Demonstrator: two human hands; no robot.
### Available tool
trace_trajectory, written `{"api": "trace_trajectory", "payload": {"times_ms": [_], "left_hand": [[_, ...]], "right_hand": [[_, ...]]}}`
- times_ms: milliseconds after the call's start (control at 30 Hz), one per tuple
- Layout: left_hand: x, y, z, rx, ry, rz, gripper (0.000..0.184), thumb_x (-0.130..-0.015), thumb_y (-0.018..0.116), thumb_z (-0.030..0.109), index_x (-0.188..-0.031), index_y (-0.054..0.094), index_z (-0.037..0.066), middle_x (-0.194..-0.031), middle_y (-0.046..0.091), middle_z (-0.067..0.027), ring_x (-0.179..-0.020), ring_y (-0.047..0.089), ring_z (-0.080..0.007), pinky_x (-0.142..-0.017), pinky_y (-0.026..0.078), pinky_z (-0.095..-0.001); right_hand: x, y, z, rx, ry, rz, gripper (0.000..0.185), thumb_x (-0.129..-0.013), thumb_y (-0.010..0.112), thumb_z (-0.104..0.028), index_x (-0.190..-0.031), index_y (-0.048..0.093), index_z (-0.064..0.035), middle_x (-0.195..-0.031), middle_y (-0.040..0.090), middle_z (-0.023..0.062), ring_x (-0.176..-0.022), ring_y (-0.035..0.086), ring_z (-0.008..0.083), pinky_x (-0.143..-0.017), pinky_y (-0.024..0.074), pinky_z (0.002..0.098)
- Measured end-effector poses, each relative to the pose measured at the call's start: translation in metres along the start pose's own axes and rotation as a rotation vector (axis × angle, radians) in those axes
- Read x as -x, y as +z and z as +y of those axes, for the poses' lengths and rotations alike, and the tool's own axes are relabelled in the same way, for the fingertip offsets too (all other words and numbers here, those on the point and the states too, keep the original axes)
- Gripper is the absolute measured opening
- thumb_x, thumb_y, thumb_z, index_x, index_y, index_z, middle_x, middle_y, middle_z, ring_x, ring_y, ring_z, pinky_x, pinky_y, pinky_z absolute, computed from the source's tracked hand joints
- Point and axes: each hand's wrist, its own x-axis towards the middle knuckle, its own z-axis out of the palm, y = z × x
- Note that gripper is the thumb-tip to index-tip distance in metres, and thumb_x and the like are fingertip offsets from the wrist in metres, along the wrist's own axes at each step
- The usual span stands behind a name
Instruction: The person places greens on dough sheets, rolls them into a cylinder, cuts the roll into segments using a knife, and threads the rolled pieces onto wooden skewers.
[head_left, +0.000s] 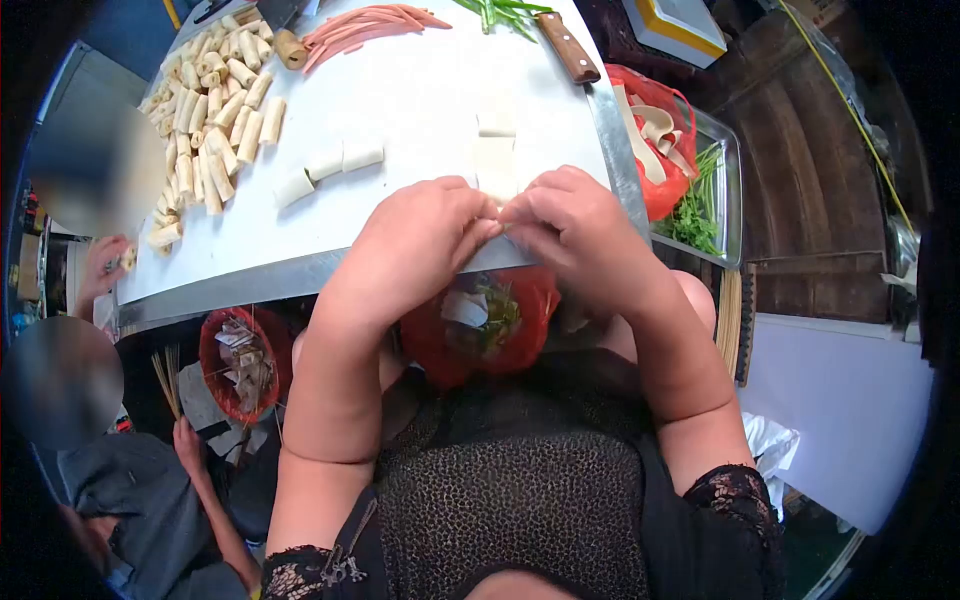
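Observation:
At the near edge of the white board, my left hand (425, 230) and my right hand (580, 222) meet with fingertips pinched together. Between them is the near end of a pale sheet (495, 165), which looks like tofu skin and lies flat, reaching away from me. The pinched end is mostly hidden by my fingers. Just beyond it lies another small pale piece (496, 124). Left of my hands, a few pale rolls (362, 154) rest end to end on the board.
A heap of finished-looking rolls (215, 125) covers the board's left. Pink sausage strips (370, 28), green stalks (505, 14) and a wooden knife handle (568, 48) lie at the back. Red-lined bins (240, 365) stand below. A co-worker's hand (188, 445) holds thin sticks at left.

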Motion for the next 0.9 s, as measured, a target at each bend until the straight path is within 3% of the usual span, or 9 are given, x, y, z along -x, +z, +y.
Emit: {"api": "trace_trajectory", "payload": {"times_ms": [267,500,600,667,767,833,900], "left_hand": [[0.0,-0.001,0.001,0.154,-0.091,0.096,0.019,-0.083,0.073,0.016,-0.095,0.066,0.003,-0.086,0.061,-0.0133,-0.079,0.061,-0.0307,-0.072,0.05,-0.0379],[-0.002,0.004,0.0,-0.031,-0.028,0.128,0.016,-0.086,0.07,0.017,-0.095,0.066,0.004,-0.087,0.061,-0.0132,-0.082,0.061,-0.0326,-0.073,0.05,-0.0396],[-0.001,0.003,0.002,-0.024,-0.029,0.068,0.016,-0.087,0.068,0.018,-0.095,0.066,0.004,-0.087,0.061,-0.0133,-0.082,0.061,-0.033,-0.073,0.05,-0.0398],[0.001,0.002,0.004,-0.011,-0.018,0.021,0.016,-0.087,0.068,0.019,-0.095,0.066,0.004,-0.086,0.061,-0.0133,-0.083,0.061,-0.033,-0.073,0.05,-0.0398],[0.007,0.003,0.011,-0.023,0.036,0.001,0.016,-0.086,0.07,0.017,-0.095,0.065,0.004,-0.085,0.061,-0.013,-0.081,0.061,-0.0312,-0.072,0.05,-0.0385],[0.007,0.001,0.016,0.181,-0.126,0.056,0.016,-0.084,0.072,0.014,-0.093,0.063,0.004,-0.085,0.061,-0.0126,-0.079,0.061,-0.029,-0.071,0.05,-0.0369],[0.004,0.001,0.014,0.189,-0.135,0.038,0.017,-0.084,0.072,0.012,-0.094,0.062,0.004,-0.084,0.061,-0.0125,-0.078,0.061,-0.0284,-0.071,0.05,-0.0363]], "right_hand": [[-0.006,-0.001,0.004,0.09,0.001,-0.018,0.008,-0.081,0.07,-0.012,-0.087,0.07,-0.0062,-0.084,0.062,0.0103,-0.085,0.06,0.0317,-0.077,0.0498,0.0414],[-0.008,0.001,0.0,0.023,-0.003,0.133,0.009,-0.079,0.072,-0.011,-0.086,0.069,-0.0063,-0.087,0.062,0.0107,-0.088,0.06,0.0321,-0.08,0.0502,0.0423],[-0.005,-0.002,0.001,0.067,-0.019,0.088,0.012,-0.077,0.074,-0.011,-0.086,0.068,-0.006,-0.088,0.062,0.0106,-0.09,0.06,0.0322,-0.081,0.0501,0.0422],[-0.002,-0.012,-0.003,0.062,0.016,-0.128,0.014,-0.078,0.073,-0.008,-0.089,0.066,-0.0034,-0.091,0.062,0.01,-0.092,0.06,0.0308,-0.082,0.0499,0.0394],[0.001,-0.017,-0.007,0.058,0.017,-0.128,0.015,-0.078,0.073,-0.007,-0.091,0.067,-0.003,-0.09,0.062,0.0095,-0.092,0.06,0.0301,-0.081,0.0498,0.0391],[-0.001,-0.016,-0.004,0.074,0.017,-0.116,0.012,-0.078,0.073,-0.01,-0.088,0.068,-0.0042,-0.089,0.062,0.01,-0.091,0.06,0.0309,-0.08,0.0499,0.0398],[-0.002,-0.015,-0.001,0.09,0.013,-0.101,0.011,-0.079,0.073,-0.013,-0.086,0.068,-0.0053,-0.089,0.063,0.0106,-0.09,0.06,0.0317,-0.08,0.0501,0.0405]]}}
